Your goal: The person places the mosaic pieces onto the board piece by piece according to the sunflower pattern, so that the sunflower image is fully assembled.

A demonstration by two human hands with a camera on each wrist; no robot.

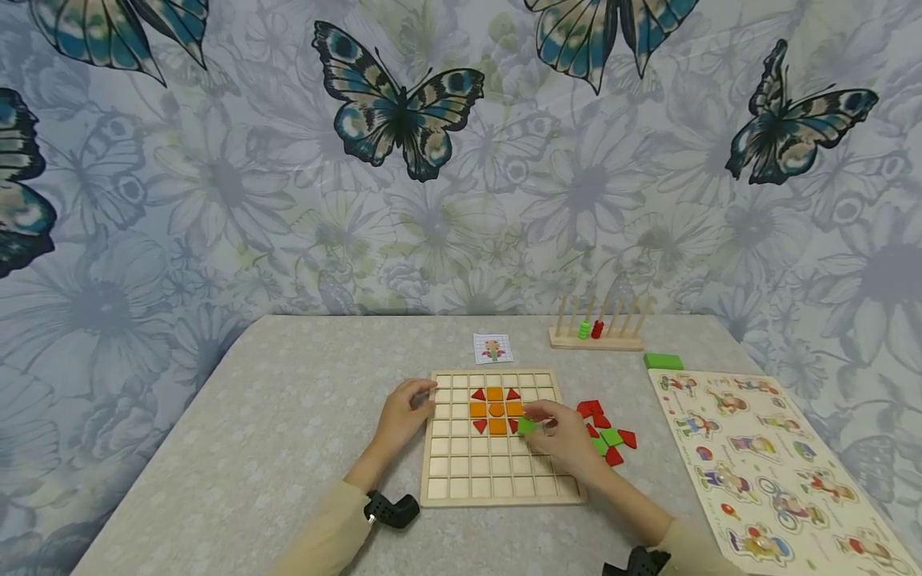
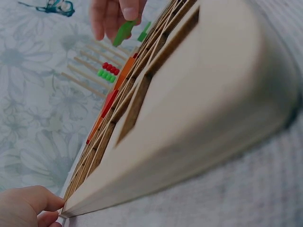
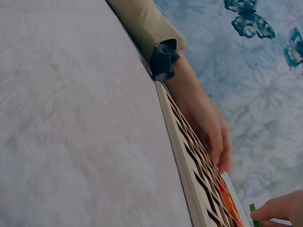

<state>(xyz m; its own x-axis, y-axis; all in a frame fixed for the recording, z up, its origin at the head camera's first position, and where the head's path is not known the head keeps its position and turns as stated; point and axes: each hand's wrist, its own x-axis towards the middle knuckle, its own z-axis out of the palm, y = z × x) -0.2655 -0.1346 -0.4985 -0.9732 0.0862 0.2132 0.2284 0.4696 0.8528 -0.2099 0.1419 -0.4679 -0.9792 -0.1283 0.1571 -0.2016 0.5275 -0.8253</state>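
Head view, left to right: left hand (image 1: pixel 405 416) rests with fingers curled over the left edge of the wooden grid board (image 1: pixel 497 474), steadying it. Board is pale wood, square, divided by thin slats into square cells. Upper-middle cells hold a pattern of orange squares (image 1: pixel 495 409) with red triangles (image 1: pixel 479 394) at the corners. Right hand (image 1: pixel 565 436) pinches a green tile (image 1: pixel 527 426) between thumb and fingertips, just right of the pattern, over the board. Loose red and green tiles (image 1: pixel 609 436) lie on the table just past the board's right edge. Further right: a printed wooden picture puzzle (image 1: pixel 778 472), flat, with small knobs. Behind the board: a small pattern card (image 1: pixel 493 348), a wooden peg rack (image 1: pixel 596 330) with green and red beads, and a green block (image 1: pixel 663 361). Tablecloth (image 1: pixel 274 416) is grey, mottled.

Left wrist view only: board seen edge-on, smooth rounded rim; the green tile (image 2: pixel 124 32) reads as a thin flat piece held at the fingertips.

Right wrist view only: slat depth of the cells, a beige sleeve (image 3: pixel 144 23), and a black wrist mount (image 3: pixel 163 59).
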